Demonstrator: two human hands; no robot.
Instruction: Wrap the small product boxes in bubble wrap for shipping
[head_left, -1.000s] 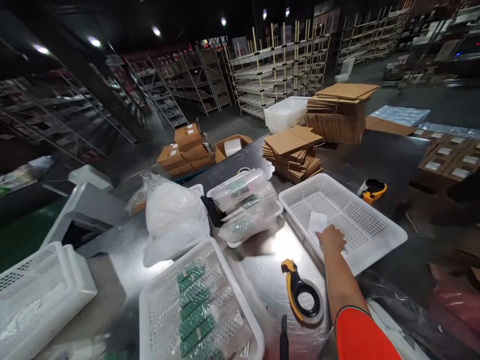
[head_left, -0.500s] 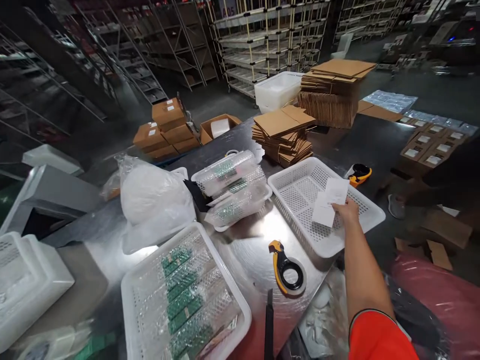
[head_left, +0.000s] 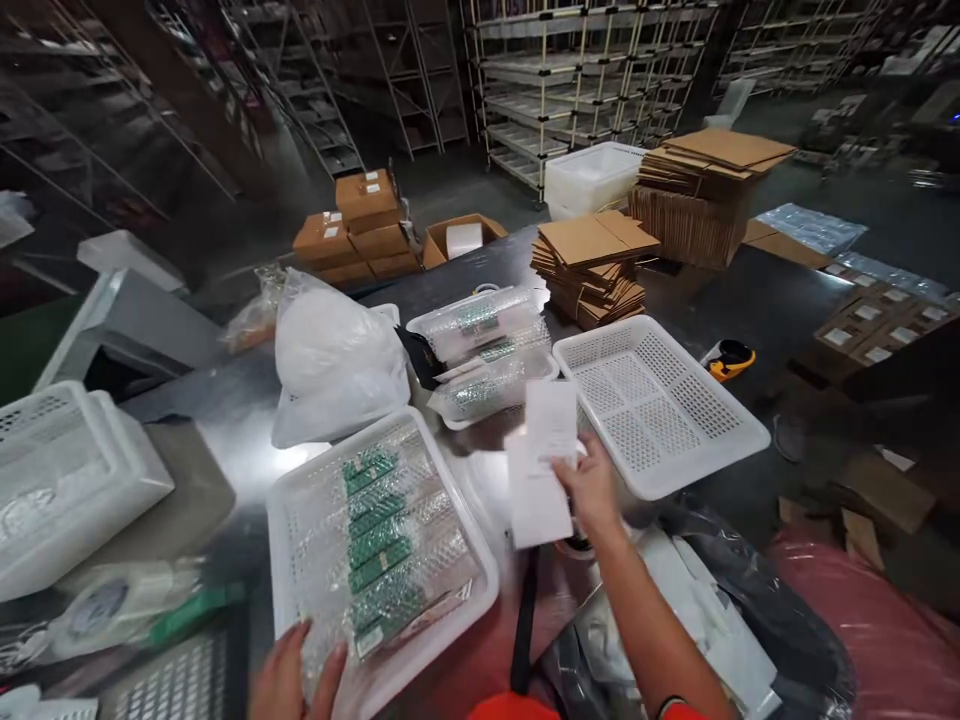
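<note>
Nearer cardboard pile (head_left: 596, 272) at twelve o'clock of right hand (head_left: 592, 488), basket (head_left: 705, 460) at one-thirty. It reaches from five, pinching paper slips (head_left: 538, 490). Left hand (head_left: 281, 680) at seven of tray (head_left: 427, 645); can't tell if gripping.

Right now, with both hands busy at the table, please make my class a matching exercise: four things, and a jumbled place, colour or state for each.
1. White papers
2. Green-marked packs
3. Left hand
4. Nearer cardboard stack

A. brown, layered
B. by a corner of the near tray
C. held in the right hand
D. under bubble wrap, inside the near tray

Pairs: 1-C, 2-D, 3-B, 4-A
</note>
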